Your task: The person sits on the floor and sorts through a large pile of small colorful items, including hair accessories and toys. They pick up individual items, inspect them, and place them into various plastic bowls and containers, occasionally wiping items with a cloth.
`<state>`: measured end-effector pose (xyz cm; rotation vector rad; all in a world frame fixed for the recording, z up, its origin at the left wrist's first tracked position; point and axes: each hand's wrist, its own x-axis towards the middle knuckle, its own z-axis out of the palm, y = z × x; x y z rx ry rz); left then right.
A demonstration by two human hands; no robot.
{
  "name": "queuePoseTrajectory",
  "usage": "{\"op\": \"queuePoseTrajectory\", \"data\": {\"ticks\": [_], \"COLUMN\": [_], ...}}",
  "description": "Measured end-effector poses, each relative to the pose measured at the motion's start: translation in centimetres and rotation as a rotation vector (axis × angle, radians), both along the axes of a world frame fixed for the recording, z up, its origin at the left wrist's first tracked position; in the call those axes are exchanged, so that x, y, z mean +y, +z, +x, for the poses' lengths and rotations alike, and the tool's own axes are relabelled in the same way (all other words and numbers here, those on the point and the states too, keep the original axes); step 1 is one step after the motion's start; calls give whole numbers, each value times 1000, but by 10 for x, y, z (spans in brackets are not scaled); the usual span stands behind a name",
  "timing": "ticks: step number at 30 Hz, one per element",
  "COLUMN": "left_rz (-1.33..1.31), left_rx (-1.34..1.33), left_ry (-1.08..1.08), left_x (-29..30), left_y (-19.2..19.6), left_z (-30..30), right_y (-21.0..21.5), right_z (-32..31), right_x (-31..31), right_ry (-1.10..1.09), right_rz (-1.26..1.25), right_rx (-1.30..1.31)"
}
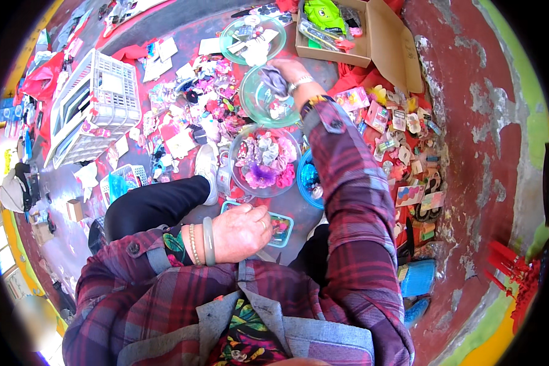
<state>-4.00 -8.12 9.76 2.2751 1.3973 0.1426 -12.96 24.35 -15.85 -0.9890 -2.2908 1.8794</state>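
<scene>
- The red ground is crowded from the upper middle to the centre of the frame; open room lies only on the worn, peeling strip at the right and upper right.
- Right hand, upper middle: arm stretched forward in a plaid sleeve, bracelets at the wrist, fingers closed around a grey fabric scrunchie held just over a clear green-tinted bowl.
- A second clear bowl stands beyond it, touching or nearly so; an open cardboard box stands just right of the hand, its flap leaning out to the right.
- A clear bowl of scrunchies in the centre is hemmed in by a blue bowl on its right and loose hair clips on its left.
- Left hand, lower centre: wrist bent inward, bangles on it, fingers curled loosely over the near edge of a small teal-rimmed box; whether it grips anything I cannot tell.
- A white plastic crate lies tilted at the upper left, well apart from both hands.
- Packets and trinkets line the right edge of the red cloth.
</scene>
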Motion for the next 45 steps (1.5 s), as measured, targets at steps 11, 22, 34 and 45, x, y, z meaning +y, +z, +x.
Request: {"op": "queuePoseTrajectory", "data": {"ticks": [11,22,34,45], "left_rz": [-8,-99,-147,-150], "left_rx": [10,92,123,93], "left_ry": [35,-64,-119,-127], "left_x": [15,39,69,75], "left_y": [5,-14,-29,-38], "left_z": [12,34,67,74], "right_y": [32,-29,-115,-31], "right_z": [157,527,613,570], "right_x": [-23,-40,-1,-33], "right_ry": [276,-1538,-865,-1564], "right_rz": [354,-621,316,-683], "right_rx": [-117,140,-945,105]}}
